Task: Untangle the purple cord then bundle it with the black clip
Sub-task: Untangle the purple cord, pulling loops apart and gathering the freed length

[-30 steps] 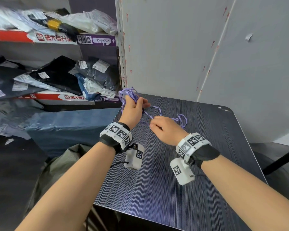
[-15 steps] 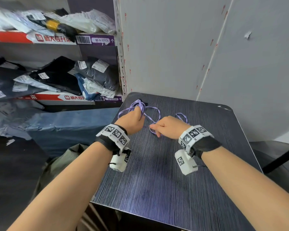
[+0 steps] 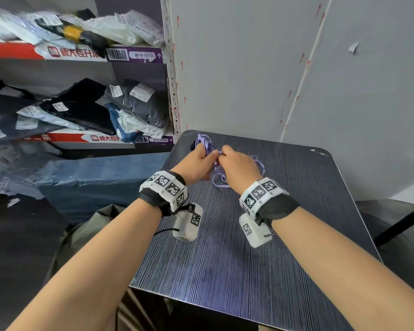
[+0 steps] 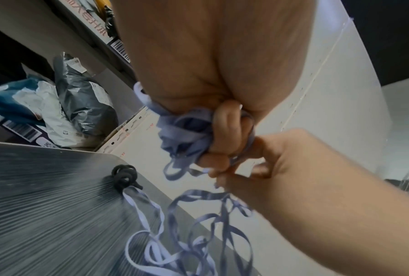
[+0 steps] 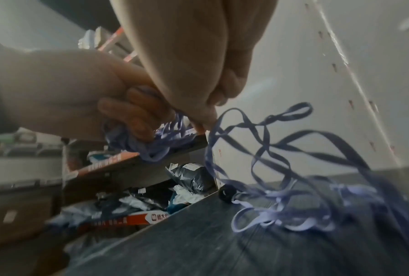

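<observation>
Both hands work the purple cord above the far end of the striped table.

Nearest on the table lie loose purple cord loops, slack and tangled, trailing up to the hands just above them. The right hand pinches one strand between thumb and fingertips — its other fingers curled. Touching it, on its left, the left hand has its fingers wrapped tight round a gathered bunch of the cord. Beyond the hands, at the table's far left corner, the black clip rests flat, a cord loop just beside it — whether touching, I cannot tell. Past the table stand shelves piled with parcels.
</observation>
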